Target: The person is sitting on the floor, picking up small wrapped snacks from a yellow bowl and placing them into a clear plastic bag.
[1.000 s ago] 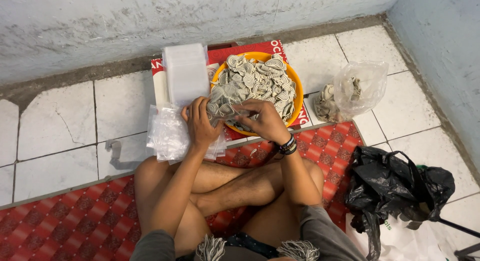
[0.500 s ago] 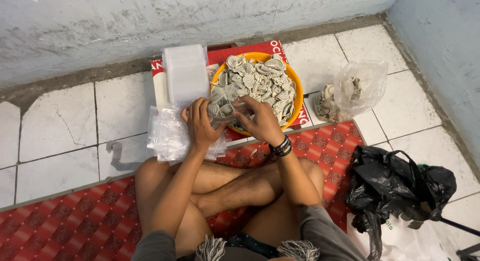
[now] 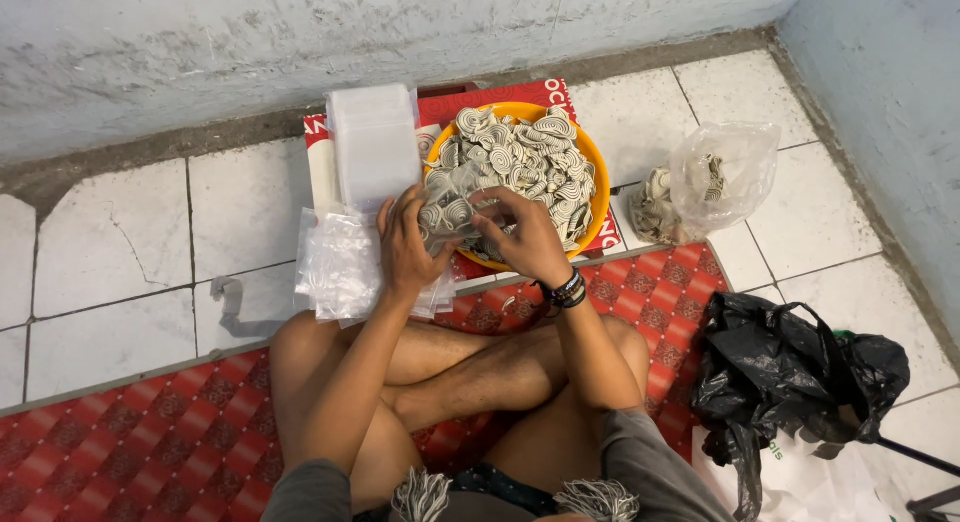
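Overhead, the head view showed a person seated cross-legged on a red patterned mat, both hands raised over the near rim of an orange bowl. The bowl was heaped with small grey-and-white spiral pieces and sat on a red printed box on the white tiled floor.

Left hand: fingers curled, grasping a small clear plastic bag that already held a few spiral pieces. The bag lay between the two hands, just over the bowl's near-left edge, in contact with the left fingers.

Right hand: fingers bent and pinched at the mouth of the same bag, touching it; whether a spiral piece was between the fingertips could not be told. A dark beaded bracelet sat on the right wrist.

Surroundings: a stack of empty clear bags lay on the floor just beside the left hand, partly under it. A tall pile of flat clear sleeves stood behind that stack, touching the bowl's left side. To the right of the bowl, well apart from the hands, lay a larger clear bag with a few spiral pieces inside. A crumpled black plastic bag rested beside the right knee.
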